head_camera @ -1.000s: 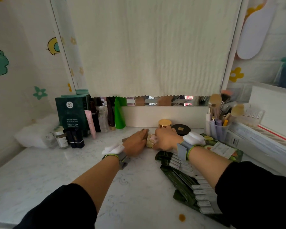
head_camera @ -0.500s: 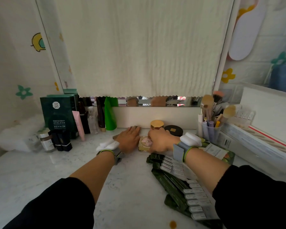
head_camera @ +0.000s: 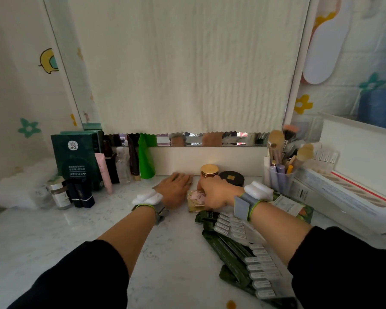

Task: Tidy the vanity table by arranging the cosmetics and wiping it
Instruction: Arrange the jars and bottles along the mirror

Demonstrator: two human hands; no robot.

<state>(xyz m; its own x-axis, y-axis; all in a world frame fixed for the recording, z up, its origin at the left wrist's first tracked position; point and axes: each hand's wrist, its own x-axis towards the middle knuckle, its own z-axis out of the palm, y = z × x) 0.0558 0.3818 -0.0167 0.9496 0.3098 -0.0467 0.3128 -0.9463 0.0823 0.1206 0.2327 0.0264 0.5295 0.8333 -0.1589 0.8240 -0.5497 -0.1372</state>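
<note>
**A:** Pink round compact (head_camera: 197,196): where is it, and what has just changed?

**B:** It lies on the white marbled bench (head_camera: 176,264), just in front of the gold-lidded jar (head_camera: 209,171). I cannot tell whether it touches the jar. Your right hand (head_camera: 214,192) curls over its right edge and grips it. Your left hand (head_camera: 175,190) lies flat with straight fingers, holding nothing, just left of the jar. Little has changed since a second ago. Both hands have stayed at the compact, and only your view has shifted a little.

**A:** What does that mean for the tidying?

**B:** I judge you are still settling the compact into its place by the jar. The arranging is under way. The wiping is not yet begun, and neither hand holds a cloth.

**A:** Count things for me.

**B:** There is one compact, one gold-lidded jar, and one black round pot (head_camera: 231,177) just right of the jar. Left of the jar stand one green plastic tube (head_camera: 146,159), one pink tube (head_camera: 103,172), at least two dark green cardboard boxes (head_camera: 76,159) and one silvery jar (head_camera: 58,195). There are also two or three navy tubes (head_camera: 80,195), and I cannot tell which. In front of the jar and to its right lies a fan of dark green sachets with white labels (head_camera: 243,253). I count more than ten, and your right arm hides some. Right of the jar stands one clear cup of brushes (head_camera: 279,177), with three large brush heads that I can tell apart.
</note>
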